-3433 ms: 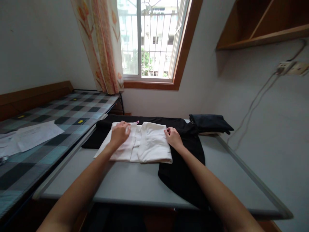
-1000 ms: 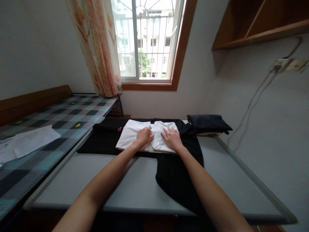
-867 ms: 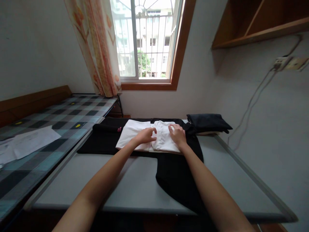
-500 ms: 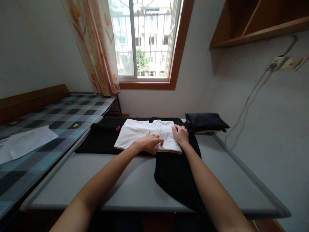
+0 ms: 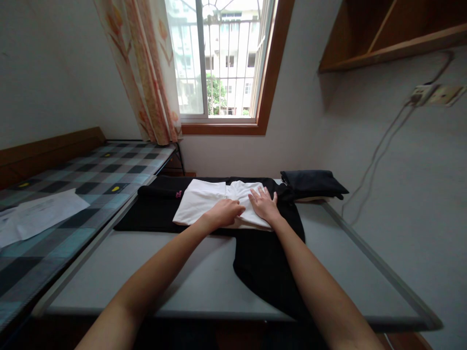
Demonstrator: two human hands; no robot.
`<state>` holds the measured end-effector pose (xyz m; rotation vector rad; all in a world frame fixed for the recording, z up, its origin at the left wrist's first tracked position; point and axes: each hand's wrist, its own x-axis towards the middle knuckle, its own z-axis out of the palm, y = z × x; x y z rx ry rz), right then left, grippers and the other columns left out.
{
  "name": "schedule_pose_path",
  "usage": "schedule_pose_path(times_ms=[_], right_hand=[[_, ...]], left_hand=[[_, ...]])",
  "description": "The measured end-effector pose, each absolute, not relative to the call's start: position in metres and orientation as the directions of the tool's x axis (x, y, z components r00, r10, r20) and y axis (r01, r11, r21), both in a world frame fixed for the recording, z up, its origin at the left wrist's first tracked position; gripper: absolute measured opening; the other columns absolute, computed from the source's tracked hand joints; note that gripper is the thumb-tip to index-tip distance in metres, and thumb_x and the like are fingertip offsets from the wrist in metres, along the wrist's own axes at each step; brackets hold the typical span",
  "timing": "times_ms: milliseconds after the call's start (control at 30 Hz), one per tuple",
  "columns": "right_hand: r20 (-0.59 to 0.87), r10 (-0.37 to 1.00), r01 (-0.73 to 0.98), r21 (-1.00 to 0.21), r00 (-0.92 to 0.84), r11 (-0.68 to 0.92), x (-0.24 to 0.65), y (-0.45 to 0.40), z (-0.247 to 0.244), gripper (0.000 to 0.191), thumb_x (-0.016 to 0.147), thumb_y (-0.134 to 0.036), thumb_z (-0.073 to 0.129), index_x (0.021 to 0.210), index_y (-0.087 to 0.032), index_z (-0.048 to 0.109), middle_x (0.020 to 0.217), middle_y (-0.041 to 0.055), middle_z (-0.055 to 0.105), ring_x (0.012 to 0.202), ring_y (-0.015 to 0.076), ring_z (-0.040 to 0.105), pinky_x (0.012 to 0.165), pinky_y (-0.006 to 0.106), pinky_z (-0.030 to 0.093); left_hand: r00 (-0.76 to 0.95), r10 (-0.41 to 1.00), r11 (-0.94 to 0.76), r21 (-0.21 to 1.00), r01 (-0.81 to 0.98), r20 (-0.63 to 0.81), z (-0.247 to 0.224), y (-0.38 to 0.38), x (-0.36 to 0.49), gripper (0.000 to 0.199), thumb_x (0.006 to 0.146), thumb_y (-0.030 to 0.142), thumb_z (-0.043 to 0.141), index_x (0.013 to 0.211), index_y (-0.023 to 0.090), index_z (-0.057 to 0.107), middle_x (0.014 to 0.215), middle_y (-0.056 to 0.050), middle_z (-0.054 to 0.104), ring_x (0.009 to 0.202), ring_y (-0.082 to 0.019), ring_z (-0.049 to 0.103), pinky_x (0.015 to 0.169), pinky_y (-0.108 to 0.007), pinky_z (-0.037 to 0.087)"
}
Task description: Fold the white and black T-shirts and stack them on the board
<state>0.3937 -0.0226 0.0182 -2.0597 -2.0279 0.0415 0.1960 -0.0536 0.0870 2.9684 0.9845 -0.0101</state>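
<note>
A folded white garment (image 5: 197, 201) lies on top of a black garment (image 5: 146, 216) spread over the table; its exact kind is hidden by the folding. My left hand (image 5: 226, 213) rests at the middle of the white cloth, fingers curled in and closed on it near a wrinkled fold. To its right, my right hand (image 5: 263, 204) lies flat on the white cloth with fingers spread. One black sleeve-like part (image 5: 262, 267) reaches toward the table's near edge, partly under my right forearm. Small pink lettering shows on the black cloth at left.
The pale table (image 5: 189, 277) has a raised grey edge. A folded dark item (image 5: 314, 183) sits at its back right. To the left is a bed with a checked cover (image 5: 124, 170) and papers (image 5: 47, 214). A cable (image 5: 379, 146) hangs along the right wall.
My right hand has shifted slightly left and nearer, its fingers flattening and spreading on the white cloth. My left hand's fingers have curled in and moved up a little.
</note>
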Motion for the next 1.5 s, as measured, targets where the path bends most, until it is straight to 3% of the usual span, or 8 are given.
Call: schedule_pose_path(times_ms=[233,333,433,600,900,1100,1333,1500], right_hand=[[0.192,0.981,0.984,-0.177,0.008,0.027,0.389,-0.025,0.020,0.055,0.096,-0.053,0.028,0.141,-0.027,0.046,0.153,0.0094,0.035,0.143,0.0325,0.019,0.111,0.062,0.007],[0.310,0.950,0.982,-0.172,-0.026,0.083,0.382,-0.019,0.027,0.044,0.097,-0.043,0.034,0.127,-0.023,0.059,0.142,0.0095,0.048,0.137,0.0302,0.030,0.112,0.059,0.006],[0.374,0.924,0.965,-0.202,-0.081,0.167,0.371,0.000,0.040,0.038,0.097,-0.033,0.035,0.121,-0.020,0.062,0.132,0.0108,0.057,0.124,0.0249,0.045,0.112,0.048,0.019],[0.237,0.968,0.953,-0.268,-0.078,0.142,0.359,0.048,0.054,0.039,0.097,-0.033,0.038,0.127,-0.020,0.058,0.131,0.0112,0.057,0.118,0.0232,0.052,0.099,0.034,0.038],[0.051,0.997,0.961,-0.272,0.065,-0.049,0.350,0.088,0.034,0.038,0.094,-0.045,0.044,0.113,-0.019,0.064,0.129,0.0156,0.058,0.117,0.0320,0.052,0.094,0.047,0.039],[0.152,0.987,0.927,-0.376,0.049,0.012,0.349,0.098,0.027,0.038,0.100,-0.039,0.026,0.118,-0.022,0.055,0.125,0.0123,0.060,0.114,0.0259,0.055,0.089,0.039,0.041],[0.274,0.962,0.925,-0.360,-0.024,0.125,0.345,0.084,0.030,0.028,0.093,-0.039,0.047,0.110,-0.021,0.061,0.118,0.0111,0.063,0.110,0.0265,0.055,0.092,0.039,0.039],[0.407,0.889,0.916,-0.399,0.208,-0.031,0.389,0.055,0.056,0.029,0.092,-0.035,0.045,0.111,-0.019,0.061,0.111,0.0123,0.066,0.102,0.0257,0.059,0.084,0.035,0.043]], left_hand=[[0.772,0.633,-0.773,0.017,0.635,-0.057,0.069,-0.056,0.201,0.019,0.085,0.026,0.056,0.099,0.016,0.064,0.097,-0.014,0.068,0.091,-0.028,0.066,0.078,-0.036,0.048],[0.776,0.629,-0.777,0.008,0.630,-0.036,0.060,-0.054,0.202,0.023,0.089,0.029,0.051,0.104,0.016,0.062,0.099,-0.015,0.068,0.091,-0.029,0.066,0.077,-0.037,0.049],[0.784,0.620,-0.784,0.007,0.621,-0.023,0.060,-0.053,0.201,0.022,0.089,0.027,0.050,0.104,0.016,0.062,0.099,-0.014,0.068,0.091,-0.028,0.066,0.077,-0.036,0.050],[0.797,0.603,-0.797,0.019,0.604,-0.025,0.064,-0.053,0.199,0.021,0.087,0.029,0.054,0.101,0.016,0.063,0.099,-0.014,0.068,0.090,-0.029,0.067,0.077,-0.038,0.051],[0.825,0.564,-0.826,-0.007,0.564,-0.035,0.071,-0.054,0.196,0.017,0.088,0.019,0.051,0.100,0.015,0.063,0.099,-0.013,0.069,0.091,-0.028,0.067,0.073,-0.035,0.051],[0.819,0.571,-0.821,-0.044,0.570,-0.055,0.081,-0.059,0.197,0.020,0.086,0.011,0.049,0.096,0.016,0.065,0.095,-0.013,0.070,0.087,-0.028,0.068,0.069,-0.035,0.050],[0.795,0.592,-0.803,-0.017,0.595,-0.133,0.084,-0.060,0.199,0.019,0.079,0.027,0.062,0.093,0.015,0.069,0.094,-0.013,0.072,0.087,-0.030,0.068,0.069,-0.034,0.050],[0.782,0.620,-0.777,0.092,0.623,-0.063,0.085,-0.049,0.198,0.029,0.082,0.043,0.059,0.095,0.020,0.069,0.088,-0.009,0.072,0.084,-0.026,0.068,0.071,-0.033,0.049]])
